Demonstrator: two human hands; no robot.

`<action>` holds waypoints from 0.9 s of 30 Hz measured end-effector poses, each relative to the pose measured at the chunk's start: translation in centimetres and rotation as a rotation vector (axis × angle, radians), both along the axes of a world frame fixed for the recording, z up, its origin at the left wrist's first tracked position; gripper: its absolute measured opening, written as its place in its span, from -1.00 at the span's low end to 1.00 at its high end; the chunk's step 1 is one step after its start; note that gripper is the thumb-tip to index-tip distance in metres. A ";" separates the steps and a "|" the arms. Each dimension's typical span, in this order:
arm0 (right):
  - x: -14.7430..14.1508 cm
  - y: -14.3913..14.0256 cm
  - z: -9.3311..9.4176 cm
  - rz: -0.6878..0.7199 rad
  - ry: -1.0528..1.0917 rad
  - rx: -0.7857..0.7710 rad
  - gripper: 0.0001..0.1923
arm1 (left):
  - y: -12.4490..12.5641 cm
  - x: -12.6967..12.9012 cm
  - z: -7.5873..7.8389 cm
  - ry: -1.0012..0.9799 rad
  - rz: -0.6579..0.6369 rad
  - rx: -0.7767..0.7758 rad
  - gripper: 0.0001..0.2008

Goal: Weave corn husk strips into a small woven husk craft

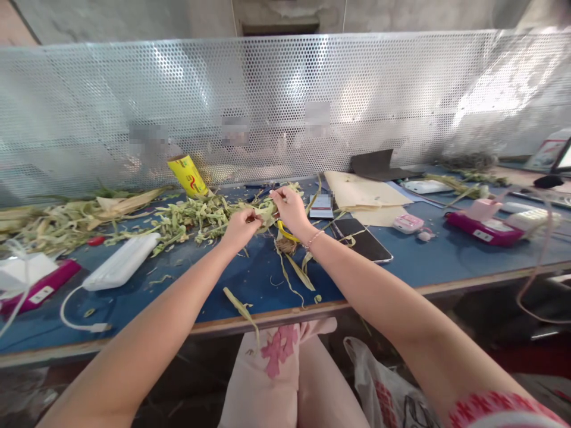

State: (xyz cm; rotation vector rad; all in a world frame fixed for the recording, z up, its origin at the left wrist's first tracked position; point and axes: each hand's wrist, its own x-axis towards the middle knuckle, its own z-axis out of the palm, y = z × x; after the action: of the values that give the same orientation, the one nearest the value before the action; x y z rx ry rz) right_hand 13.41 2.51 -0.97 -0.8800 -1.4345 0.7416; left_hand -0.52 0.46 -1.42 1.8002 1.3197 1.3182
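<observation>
Both hands meet at the frame's centre over the blue worktop (423, 261). The left hand (241, 229) and right hand (289, 208) each pinch closed on the same pale green leaf strip (266, 211) (scraps heaped just behind).

The left hand's (239, 229) fingers (255, 219) curled under, hiding what they pinched of the husk (266, 209). Behind the fingers, three patches (235, 131) on the mesh screen (285, 101) were blurred beyond reading. Far left of the fingers, the desk (250, 279) and a magenta box (38, 290) ran off the edge. Far right, a tablet (564, 157) was cut off too.
</observation>
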 end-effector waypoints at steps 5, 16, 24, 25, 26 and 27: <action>0.2 0.2 -0.2 -0.111 -0.153 0.198 -0.79 | -0.4 0.4 0.1 -0.002 -0.072 -0.093 -0.96; -0.4 -0.5 -0.3 -0.145 -0.209 0.323 -0.82 | -1.4 2.0 0.3 -0.531 -0.113 -0.130 -0.80; -0.5 -0.7 0.0 -0.170 -0.140 0.284 -0.79 | -0.5 1.0 -0.5 -0.425 -0.152 0.027 -0.75; -0.5 -0.8 0.1 -0.163 -0.130 0.276 -0.79 | -0.5 1.0 -0.5 -0.413 -0.148 0.032 -0.75; -0.5 -0.9 0.2 -0.152 -0.119 0.261 -0.79 | -0.5 1.1 -0.4 -0.395 -0.143 0.036 -0.74; -0.6 -1.1 0.2 -0.138 -0.107 0.242 -0.80 | -0.6 1.1 -0.3 -0.372 -0.135 0.043 -0.74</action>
State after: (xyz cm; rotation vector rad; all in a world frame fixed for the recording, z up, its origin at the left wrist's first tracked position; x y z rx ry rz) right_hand 12.83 1.42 -0.72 -0.8294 -1.5055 0.4123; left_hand 0.61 -0.18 -1.75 1.5445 0.9593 1.5244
